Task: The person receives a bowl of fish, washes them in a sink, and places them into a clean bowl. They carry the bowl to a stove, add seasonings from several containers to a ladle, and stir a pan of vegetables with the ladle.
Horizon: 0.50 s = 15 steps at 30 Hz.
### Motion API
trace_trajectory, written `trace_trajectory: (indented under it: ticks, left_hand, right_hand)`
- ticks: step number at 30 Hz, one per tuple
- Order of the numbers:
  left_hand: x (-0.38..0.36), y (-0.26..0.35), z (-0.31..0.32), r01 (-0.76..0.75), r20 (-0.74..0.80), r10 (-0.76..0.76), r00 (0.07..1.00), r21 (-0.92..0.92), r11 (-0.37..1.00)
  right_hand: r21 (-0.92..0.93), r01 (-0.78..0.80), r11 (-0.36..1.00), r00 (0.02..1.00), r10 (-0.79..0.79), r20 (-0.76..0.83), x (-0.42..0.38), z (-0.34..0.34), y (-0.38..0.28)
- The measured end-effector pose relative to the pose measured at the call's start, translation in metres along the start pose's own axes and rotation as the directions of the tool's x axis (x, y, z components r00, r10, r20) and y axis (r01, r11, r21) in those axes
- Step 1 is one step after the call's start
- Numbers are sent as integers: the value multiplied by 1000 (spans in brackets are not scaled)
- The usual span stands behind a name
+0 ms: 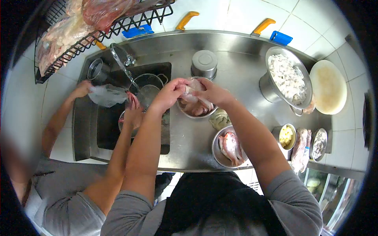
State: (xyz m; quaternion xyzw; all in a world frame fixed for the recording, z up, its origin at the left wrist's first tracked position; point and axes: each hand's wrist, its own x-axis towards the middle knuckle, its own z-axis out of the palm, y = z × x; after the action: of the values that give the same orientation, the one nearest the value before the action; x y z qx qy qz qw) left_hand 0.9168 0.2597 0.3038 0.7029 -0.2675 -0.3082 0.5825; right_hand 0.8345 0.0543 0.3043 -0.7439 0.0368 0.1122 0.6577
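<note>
Over a metal bowl [193, 117] on the steel counter, my left hand [172, 95] and my right hand [215, 93] both grip a pale pink piece of raw meat [190, 93]. Its exact kind does not show. My left fingers pinch its left side, while those of my right hand close on the right side. More pinkish raw pieces [195, 107] lie in the bowl below. Close to my right forearm, a whole pinkish-red fish [231, 148] rests in a second metal bowl [219, 160]. A crumpled greenish-grey cloth [219, 119] sits between the two bowls.
At left, a co-worker's hands [81, 89] handle a clear plastic bag [107, 95] over the sink [103, 133], beside a running tap [124, 69]. A lidded pot [204, 64] stands behind my bowl. A colander of white chunks [286, 78] and a cutting board [328, 87] are at right.
</note>
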Motion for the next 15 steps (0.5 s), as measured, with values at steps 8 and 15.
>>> trace_trajectory:
  ticks: [8, 15]
  left_hand:
    - [3, 7, -1, 26, 13, -23, 1000, -316, 948]
    - [4, -7, 7, -8, -159, -34, 987, -255, 967]
  right_hand:
    - [-37, 65, 997, 980, -71, -185, 0, 2, -16]
    - [133, 82, 988, 986, -60, -157, 10, -4, -7]
